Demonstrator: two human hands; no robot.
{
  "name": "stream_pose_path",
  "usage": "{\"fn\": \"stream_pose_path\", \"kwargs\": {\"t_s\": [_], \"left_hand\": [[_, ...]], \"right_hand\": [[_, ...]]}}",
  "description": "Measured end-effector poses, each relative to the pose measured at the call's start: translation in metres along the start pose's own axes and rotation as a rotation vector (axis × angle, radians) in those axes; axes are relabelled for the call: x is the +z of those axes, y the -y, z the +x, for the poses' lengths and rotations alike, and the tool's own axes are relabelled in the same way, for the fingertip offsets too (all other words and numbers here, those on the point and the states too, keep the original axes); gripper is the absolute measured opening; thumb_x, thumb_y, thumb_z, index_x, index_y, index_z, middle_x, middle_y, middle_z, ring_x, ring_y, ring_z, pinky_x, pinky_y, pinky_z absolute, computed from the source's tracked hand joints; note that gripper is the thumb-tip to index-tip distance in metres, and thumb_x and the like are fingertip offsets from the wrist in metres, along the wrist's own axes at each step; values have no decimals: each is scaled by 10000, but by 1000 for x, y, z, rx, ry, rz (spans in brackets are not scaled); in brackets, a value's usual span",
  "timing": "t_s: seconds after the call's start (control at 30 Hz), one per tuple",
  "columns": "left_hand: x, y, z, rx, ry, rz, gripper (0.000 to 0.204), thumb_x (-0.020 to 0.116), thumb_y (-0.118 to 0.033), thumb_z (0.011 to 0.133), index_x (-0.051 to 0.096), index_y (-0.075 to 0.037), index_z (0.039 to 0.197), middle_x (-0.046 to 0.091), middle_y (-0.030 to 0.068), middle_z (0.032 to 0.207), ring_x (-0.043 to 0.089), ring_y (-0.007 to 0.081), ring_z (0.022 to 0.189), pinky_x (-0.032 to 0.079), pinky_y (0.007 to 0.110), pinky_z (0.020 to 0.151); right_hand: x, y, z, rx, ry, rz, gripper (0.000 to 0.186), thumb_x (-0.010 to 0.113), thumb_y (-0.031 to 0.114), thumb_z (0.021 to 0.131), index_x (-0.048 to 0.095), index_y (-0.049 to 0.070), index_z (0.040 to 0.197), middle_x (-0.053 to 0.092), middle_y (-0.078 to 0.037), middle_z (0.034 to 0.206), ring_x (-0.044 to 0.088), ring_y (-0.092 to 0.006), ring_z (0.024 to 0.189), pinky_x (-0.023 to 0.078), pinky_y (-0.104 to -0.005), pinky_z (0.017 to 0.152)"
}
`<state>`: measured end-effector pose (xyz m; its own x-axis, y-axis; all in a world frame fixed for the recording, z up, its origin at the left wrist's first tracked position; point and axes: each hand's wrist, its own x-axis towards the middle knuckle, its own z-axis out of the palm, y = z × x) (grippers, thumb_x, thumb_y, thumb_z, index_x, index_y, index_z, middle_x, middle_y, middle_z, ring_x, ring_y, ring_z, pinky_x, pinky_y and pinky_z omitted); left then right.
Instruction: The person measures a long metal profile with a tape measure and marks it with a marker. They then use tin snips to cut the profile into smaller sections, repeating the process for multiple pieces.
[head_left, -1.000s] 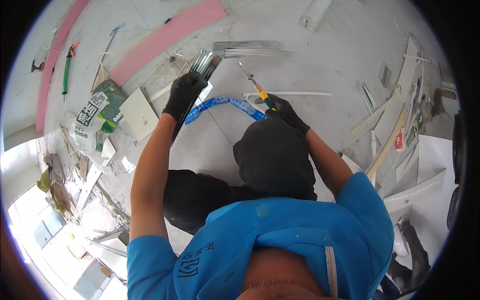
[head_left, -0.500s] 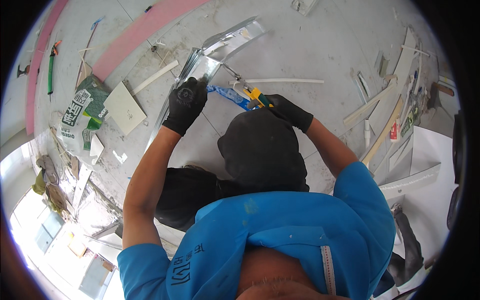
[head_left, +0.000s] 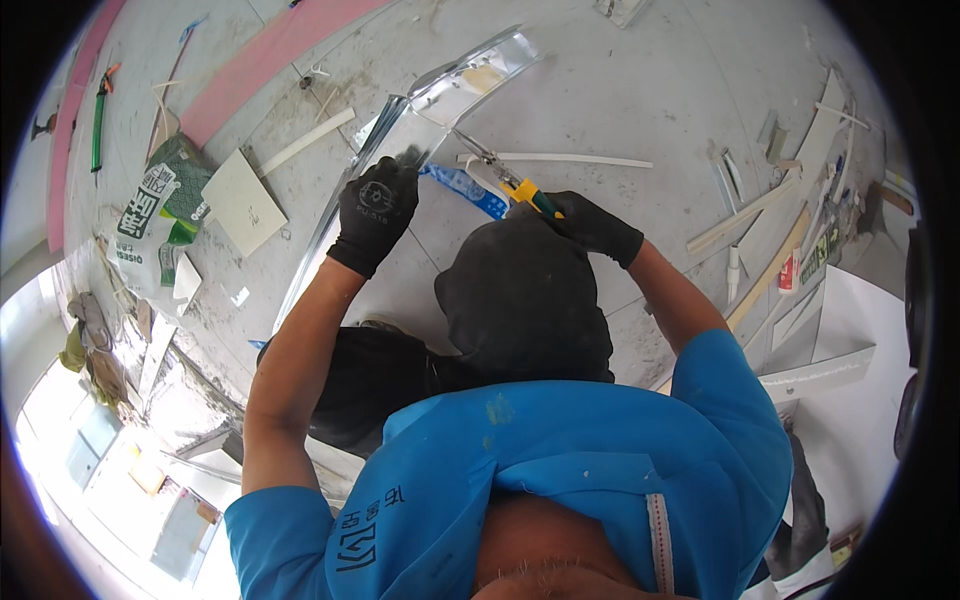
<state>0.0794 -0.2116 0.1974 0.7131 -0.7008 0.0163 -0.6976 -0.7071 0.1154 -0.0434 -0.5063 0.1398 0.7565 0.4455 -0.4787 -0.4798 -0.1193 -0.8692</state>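
Note:
My left hand (head_left: 376, 212), in a black glove, is closed around a shiny bent metal channel (head_left: 475, 82). The channel's long lower part slants down past my left wrist, while its far end bends off to the right. In my right hand (head_left: 600, 228), also gloved, are snips (head_left: 523, 190) with yellow and green handles. Their metal jaws point up and left toward the channel's edge near its bend; whether they touch it I cannot tell. Below the snips is my raised knee in black trousers (head_left: 525, 290). A blue printed wrapper (head_left: 465, 188) lies on the floor between my hands.
A white strip (head_left: 570, 159) lies beyond the snips. At left are a pale square board (head_left: 244, 203), a green-and-white bag (head_left: 160, 225) and a green tool (head_left: 99, 125). Long offcuts (head_left: 745, 215) and a white bottle with a red label (head_left: 789, 270) clutter the right side.
My right hand and the snips have shifted slightly right. The left hand keeps its hold on the metal channel, and the view has tilted a little.

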Motion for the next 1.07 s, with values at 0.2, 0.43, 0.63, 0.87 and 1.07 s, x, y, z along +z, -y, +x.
{"fn": "stream_pose_path", "kwargs": {"t_s": [0.2, 0.43, 0.63, 0.87, 1.07], "left_hand": [[17, 8, -9, -85, 38, -80, 112, 554, -199, 926, 608, -125, 862, 593, 72, 794, 639, 253, 708, 526, 392, 575], [9, 3, -5, 19, -31, -28, 102, 565, -202, 914, 617, -119, 886, 590, 73, 800, 640, 249, 706, 526, 397, 570], [19, -1, -7, 54, -80, -54, 100, 582, -173, 896, 642, -105, 937, 588, 87, 805, 630, 264, 690, 506, 394, 562], [13, -3, -7, 46, 51, -15, 319, 507, -181, 964, 603, -49, 1238, 650, 78, 903, 657, 235, 772, 535, 372, 602], [17, 0, -10, 118, 2, -56, 329, 532, -208, 958, 599, -70, 1250, 663, 95, 1019, 663, 253, 844, 549, 373, 660]], "right_hand": [[-4, 3, 1, 6, 13, -64, 464, 570, 408, 996, 602, 11, 1233, 667, -125, 1009, 580, -171, 856, 477, -310, 825], [-5, -6, -3, 158, 24, -9, 484, 570, 444, 989, 613, 24, 1227, 630, -101, 910, 540, -145, 762, 470, -292, 701], [-8, 4, -1, 57, 37, -41, 485, 584, 442, 978, 612, 60, 1274, 667, -116, 1045, 599, -196, 896, 484, -327, 846], [-15, 7, 9, -67, 81, -101, 474, 614, 429, 957, 617, 85, 1283, 670, -129, 1144, 617, -246, 1014, 464, -357, 953], [-16, 1, 8, 80, 63, -132, 525, 660, 470, 912, 615, 110, 1292, 655, -160, 1218, 611, -279, 1106, 448, -368, 990]]}}
